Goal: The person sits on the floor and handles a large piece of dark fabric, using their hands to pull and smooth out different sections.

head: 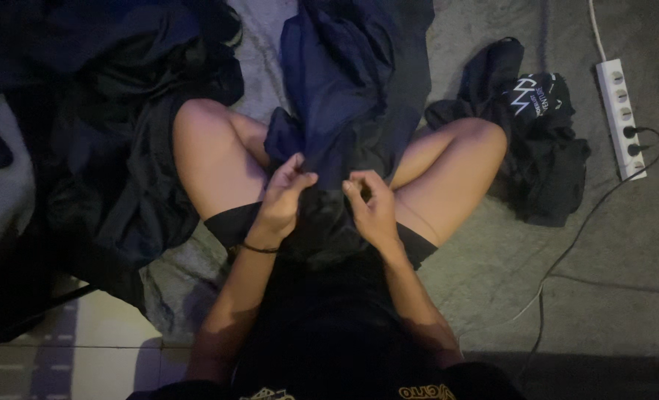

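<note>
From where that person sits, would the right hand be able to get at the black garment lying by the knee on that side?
Probably yes. The right hand is busy pinching the dark blue cloth in the lap, but the black garment lies just past the right knee on the grey carpet, with nothing between.

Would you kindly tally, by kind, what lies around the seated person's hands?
Dark navy garment, held by left hand and right hand: 1
Black garment with white print: 1
Heap of dark clothes: 1
White power strip: 1
Total: 4
</note>
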